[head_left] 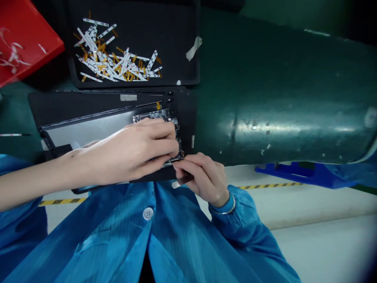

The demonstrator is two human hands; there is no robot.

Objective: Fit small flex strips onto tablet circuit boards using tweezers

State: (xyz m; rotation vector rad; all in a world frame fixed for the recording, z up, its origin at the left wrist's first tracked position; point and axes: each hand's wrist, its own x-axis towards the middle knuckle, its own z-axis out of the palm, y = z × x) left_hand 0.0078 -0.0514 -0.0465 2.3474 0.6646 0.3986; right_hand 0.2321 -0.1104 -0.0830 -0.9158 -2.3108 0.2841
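A tablet lies tilted on a black mat, its back cover off, showing a silver plate and a dark circuit board at its right end. My left hand reaches across the tablet. Its fingers are curled down on the board, and their tips hide part of it. At the board's lower right corner is my right hand, with thumb and forefinger pinched close to the edge. A small dark strip with a whitish end sticks out under its fingers; its kind is unclear.
A black tray behind the mat holds many white and orange flex strips and a torn piece of tape. A red bin stands far left. Green table surface extends right; a blue plastic object is beyond its front edge.
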